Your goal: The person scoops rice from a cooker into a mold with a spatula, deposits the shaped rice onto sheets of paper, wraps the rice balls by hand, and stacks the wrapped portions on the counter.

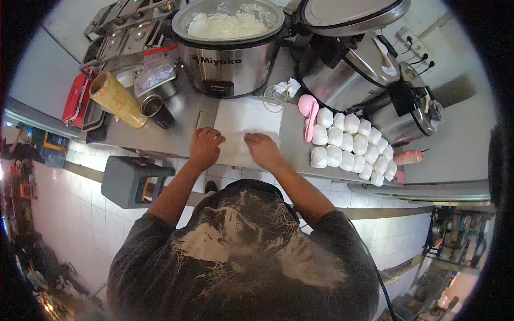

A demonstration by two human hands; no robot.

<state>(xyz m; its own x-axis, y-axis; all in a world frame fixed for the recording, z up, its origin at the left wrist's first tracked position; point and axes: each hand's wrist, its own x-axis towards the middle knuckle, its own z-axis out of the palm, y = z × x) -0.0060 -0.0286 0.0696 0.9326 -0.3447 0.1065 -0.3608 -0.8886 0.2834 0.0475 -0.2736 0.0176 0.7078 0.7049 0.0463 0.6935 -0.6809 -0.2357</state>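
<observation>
White paper sheets (248,119) lie on the steel counter in front of the person. My left hand (208,143) rests at the sheets' left edge, fingers bent and close together. At their right part, near the front edge, is my right hand (261,145), its fingers curled down onto the paper. Whatever either hand may pinch is too small to make out. To the right, many white wrapped bundles (347,142) sit in rows, with a pink scoop (309,119) against their left side. Behind the paper stands a large cooker (230,67) full of white rice (227,25).
Two more steel cookers (348,72) stand at the back right, one with its lid raised. A yellow cup roll (118,100), a dark cup (157,111) and a plastic bag (155,72) are at left. A grey stool (126,182) stands below the counter.
</observation>
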